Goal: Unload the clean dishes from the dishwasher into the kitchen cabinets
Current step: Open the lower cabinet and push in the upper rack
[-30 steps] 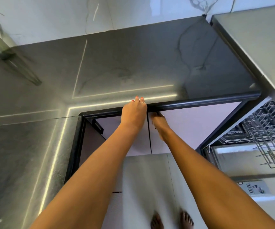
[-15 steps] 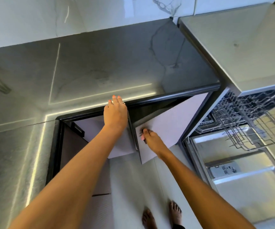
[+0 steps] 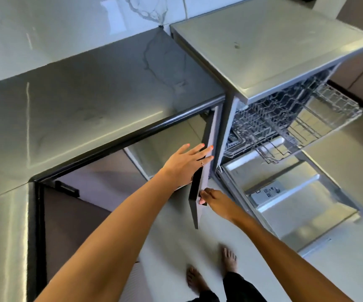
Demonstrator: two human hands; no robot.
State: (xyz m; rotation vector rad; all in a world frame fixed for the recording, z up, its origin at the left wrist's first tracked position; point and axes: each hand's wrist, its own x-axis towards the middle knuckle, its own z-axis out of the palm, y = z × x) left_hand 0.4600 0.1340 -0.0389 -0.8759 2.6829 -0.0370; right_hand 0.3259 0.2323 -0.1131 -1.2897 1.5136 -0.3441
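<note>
The surface [image 3: 93, 101], from nine o'clock to centre, looks like polished grey stone, glossy and veined. At two o'clock the dishwasher [image 3: 269, 46] top is brushed metal, its racks [image 3: 296, 125] bare wire. The cabinet door [image 3: 208, 153] looks smooth and matt.

I count two hands — my left hand [image 3: 187, 162] and right hand [image 3: 216, 199] — and two bare feet [image 3: 228, 258] on the floor. One cabinet door [image 3: 204, 171] stands open, one dishwasher [image 3: 285, 127] beside it, with two wire racks [image 3: 307, 118] — and one countertop [image 3: 89, 101].
</note>
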